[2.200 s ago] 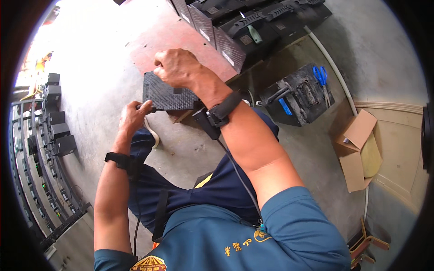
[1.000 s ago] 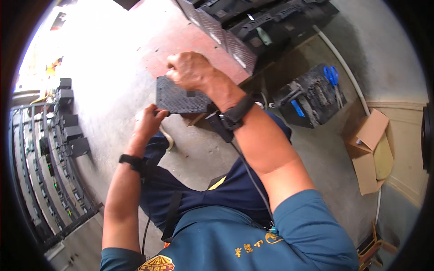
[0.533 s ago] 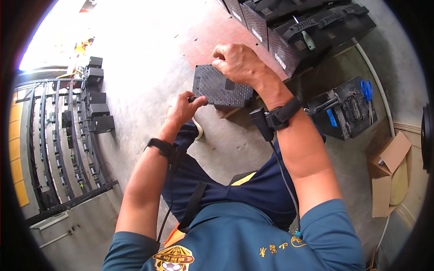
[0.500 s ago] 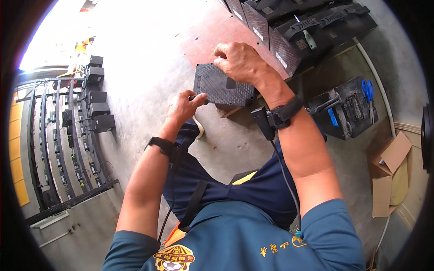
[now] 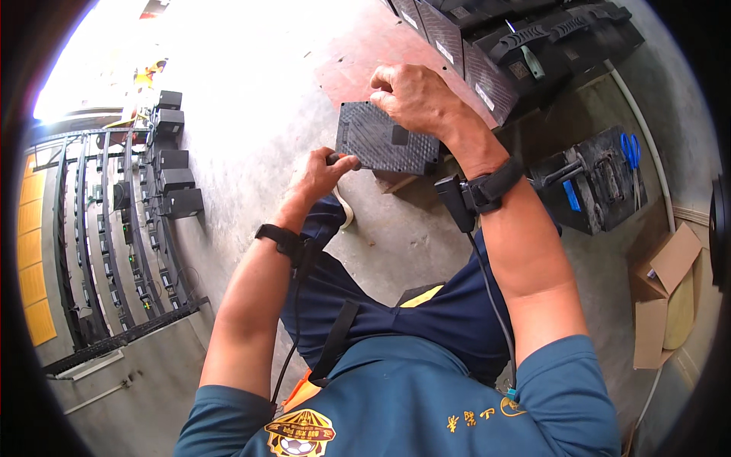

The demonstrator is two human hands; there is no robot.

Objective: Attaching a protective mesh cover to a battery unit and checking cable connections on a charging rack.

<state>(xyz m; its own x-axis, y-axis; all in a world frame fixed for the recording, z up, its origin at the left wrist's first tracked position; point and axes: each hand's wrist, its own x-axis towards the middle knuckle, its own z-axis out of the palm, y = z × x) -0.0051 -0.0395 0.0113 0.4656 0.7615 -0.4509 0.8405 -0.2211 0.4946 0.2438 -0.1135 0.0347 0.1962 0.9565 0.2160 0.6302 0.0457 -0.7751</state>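
Note:
A black rectangular box with a textured, patterned top (image 5: 377, 145) rests in front of me, holes showing at its corners. My left hand (image 5: 324, 171) is closed at the box's near left corner, thumb and fingers pinched around a small dark piece I cannot make out. Over the far edge of the box hangs my right hand (image 5: 415, 99), its fingers curled together. What those fingers hold, if anything, is hidden. Below the box a wooden block (image 5: 394, 181) partly shows.
Several black boxes (image 5: 487, 80) stand at the far right, with a green-handled screwdriver (image 5: 533, 65) on one. A dark case (image 5: 594, 183) carries a hammer (image 5: 560, 174) and blue-handled scissors (image 5: 630, 151). An open cardboard box (image 5: 659, 305) lies right; a metal rack (image 5: 114, 221) stands left.
The whole view has shifted slightly, so things sit farther right in the picture. Both hands keep nearly the same places at the box, fingers still closed.

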